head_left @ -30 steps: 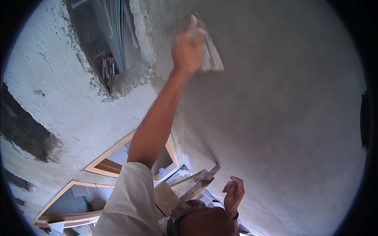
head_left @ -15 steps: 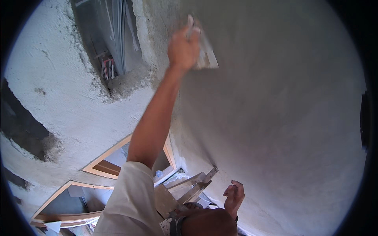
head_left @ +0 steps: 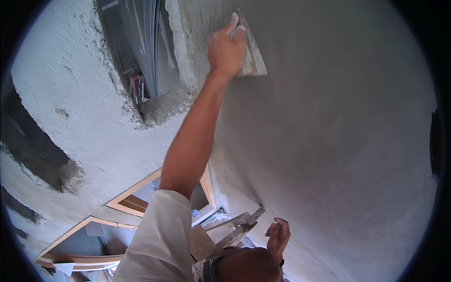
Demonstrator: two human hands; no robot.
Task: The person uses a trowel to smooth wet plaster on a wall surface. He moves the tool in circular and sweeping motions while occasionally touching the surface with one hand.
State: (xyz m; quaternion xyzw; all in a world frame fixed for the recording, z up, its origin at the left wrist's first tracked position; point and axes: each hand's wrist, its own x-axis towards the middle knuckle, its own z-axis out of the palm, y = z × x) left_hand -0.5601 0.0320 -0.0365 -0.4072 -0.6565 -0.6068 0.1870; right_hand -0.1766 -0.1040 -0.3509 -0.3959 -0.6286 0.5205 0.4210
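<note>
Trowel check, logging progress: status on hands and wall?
Left hand grips trowel flat on grey plaster wall. Right hand free, low. Recess beside stroke.

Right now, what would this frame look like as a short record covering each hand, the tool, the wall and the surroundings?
left hand: raised, fingers closed on the trowel
trowel: blade lies against the smooth grey wall
right hand: low, close to the wall, fingers loosely curled, holding nothing
rough plaster: whitish and lumpy, left of the smooth area
recess: opening in the rough plaster, wires visible inside
wooden frames: far below, pale timber
</note>
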